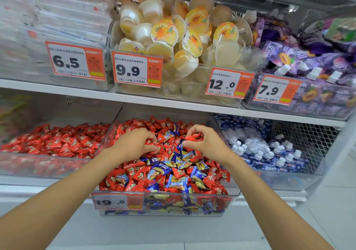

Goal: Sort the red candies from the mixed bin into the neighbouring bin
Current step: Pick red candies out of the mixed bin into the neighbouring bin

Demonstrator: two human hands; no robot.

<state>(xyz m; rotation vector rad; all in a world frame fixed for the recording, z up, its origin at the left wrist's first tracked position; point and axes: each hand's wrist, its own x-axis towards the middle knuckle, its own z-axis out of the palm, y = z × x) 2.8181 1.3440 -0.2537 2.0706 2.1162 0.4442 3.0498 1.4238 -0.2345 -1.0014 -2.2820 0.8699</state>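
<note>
A clear mixed bin (165, 204) on the lower shelf holds red candies (142, 183) and blue-and-yellow candies (176, 182) heaped together. My left hand (136, 143) is in the middle of the heap, its fingers curled round red candies. My right hand (202, 140) sits just to its right, fingers and thumb pinching red candies (193, 137). The neighbouring bin (38, 165) to the left holds only red candies (57, 141).
To the right stands a bin of blue pouches with white caps (269, 151). The upper shelf (134, 97) overhangs the bins and carries jelly cups (173, 37), purple pouches (308, 60) and orange price tags. White floor lies below.
</note>
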